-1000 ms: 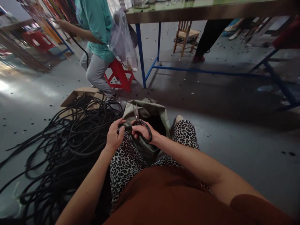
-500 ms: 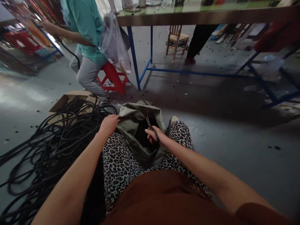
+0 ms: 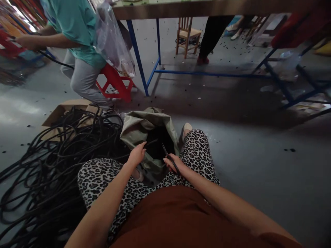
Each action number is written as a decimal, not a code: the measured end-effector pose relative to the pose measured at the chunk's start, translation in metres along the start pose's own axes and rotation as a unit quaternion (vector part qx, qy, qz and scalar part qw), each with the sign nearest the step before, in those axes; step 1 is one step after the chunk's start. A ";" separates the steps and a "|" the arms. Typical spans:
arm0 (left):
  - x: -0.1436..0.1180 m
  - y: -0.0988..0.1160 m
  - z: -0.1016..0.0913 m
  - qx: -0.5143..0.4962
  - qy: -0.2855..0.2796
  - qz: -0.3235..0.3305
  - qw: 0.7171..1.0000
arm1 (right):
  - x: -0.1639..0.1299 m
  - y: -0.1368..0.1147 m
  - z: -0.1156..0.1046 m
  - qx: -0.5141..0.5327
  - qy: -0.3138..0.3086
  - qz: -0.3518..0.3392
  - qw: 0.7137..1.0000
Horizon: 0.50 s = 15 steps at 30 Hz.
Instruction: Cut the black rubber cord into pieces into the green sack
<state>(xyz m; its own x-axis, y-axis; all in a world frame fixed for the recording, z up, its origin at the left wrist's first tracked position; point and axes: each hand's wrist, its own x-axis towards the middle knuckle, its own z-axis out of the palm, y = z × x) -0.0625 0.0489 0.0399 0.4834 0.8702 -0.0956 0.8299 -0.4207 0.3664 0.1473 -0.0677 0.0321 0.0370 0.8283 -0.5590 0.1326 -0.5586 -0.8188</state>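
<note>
Seated on the floor, cutting black cable over an open sack between the knees.

Cable heap [image 3: 51, 165] sprawled at 9 o'clock: probably heavy in bulk, limp, rubbery, best gripped near the free end. Sack [image 3: 139, 129] soft, slumping. Cardboard box [image 3: 60, 112] and red stool [image 3: 115, 82] at 11. Left hand [image 3: 136, 155] closed around a cable end [image 3: 151, 142]; right hand [image 3: 173, 162] clasping scissors [image 3: 168, 157], tips toward 11.

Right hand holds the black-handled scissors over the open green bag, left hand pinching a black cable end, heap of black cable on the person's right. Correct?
Not quite. In the head view the heap of black cable lies on the person's left. The rest holds: right hand holds the black-handled scissors over the open green bag, left hand pinching a black cable end.
</note>
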 end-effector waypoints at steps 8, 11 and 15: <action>-0.013 0.014 0.004 0.023 -0.075 -0.086 0.993 | 0.006 0.005 0.000 -0.186 0.030 -0.032 0.982; -0.019 0.014 0.008 0.013 -0.050 -0.100 0.994 | 0.002 0.004 0.003 -0.235 0.005 -0.043 0.971; -0.030 0.014 0.007 -0.009 -0.058 -0.081 0.995 | -0.012 0.001 0.006 -0.280 -0.037 -0.067 0.957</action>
<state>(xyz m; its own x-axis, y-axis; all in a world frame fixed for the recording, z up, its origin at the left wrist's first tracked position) -0.0634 0.0148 0.0412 0.3733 0.8903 -0.2608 0.8952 -0.2720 0.3531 0.1412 -0.0786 0.0377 -0.0850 0.8740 -0.4785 0.6417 -0.3194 -0.6973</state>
